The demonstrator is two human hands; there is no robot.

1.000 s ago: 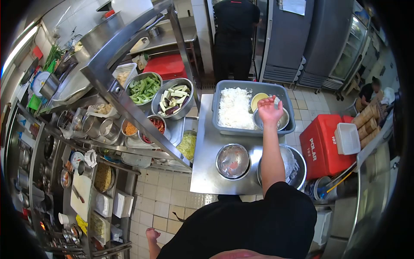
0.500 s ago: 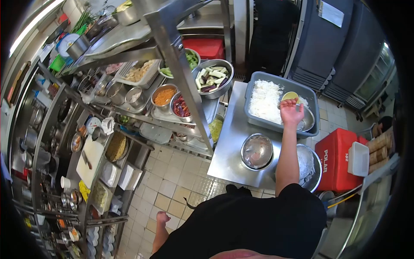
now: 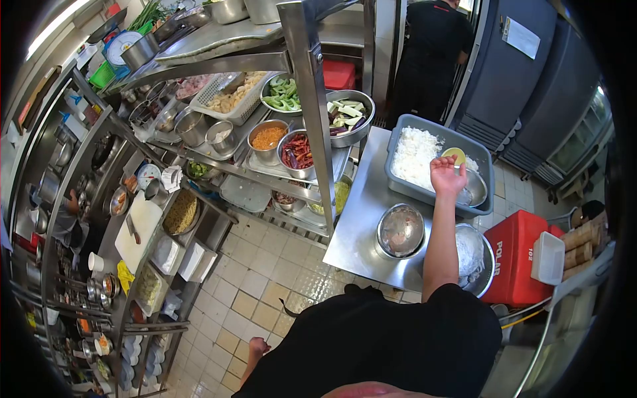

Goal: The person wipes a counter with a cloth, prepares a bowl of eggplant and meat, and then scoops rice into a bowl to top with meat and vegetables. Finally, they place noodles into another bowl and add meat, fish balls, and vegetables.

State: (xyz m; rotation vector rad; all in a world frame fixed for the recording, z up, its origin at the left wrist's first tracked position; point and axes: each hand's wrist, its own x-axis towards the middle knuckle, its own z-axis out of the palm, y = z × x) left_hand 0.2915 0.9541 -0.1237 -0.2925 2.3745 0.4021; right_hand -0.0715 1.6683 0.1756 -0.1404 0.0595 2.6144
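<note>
My right hand (image 3: 448, 176) is over the near side of a grey tub (image 3: 413, 188), palm up with fingers apart and curled a little, holding nothing. White rice (image 3: 415, 158) fills the tub's left part. Beyond my fingertips lies a yellow bowl (image 3: 454, 156), and a metal bowl (image 3: 472, 188) rests right of my hand in the tub. My left hand (image 3: 259, 345) hangs low over the tiled floor, its fingers curled closed; nothing shows in it. Left of my right forearm, a covered metal bowl (image 3: 401, 231) stands on the steel table (image 3: 358, 222).
A metal shelf post (image 3: 318, 132) rises left of the table, by bowls of eggplant (image 3: 345, 117) and dried chillies (image 3: 296, 152). A red POLAR box (image 3: 507, 255) stands at right. A person in black (image 3: 431, 56) stands beyond the tub. A knife (image 3: 133, 229) lies on a white board (image 3: 136, 249).
The view has shifted slightly, so the shelves appear farther right. More of the person in black shows. My right hand stays over the tub, and my left hand appears a little lower.
</note>
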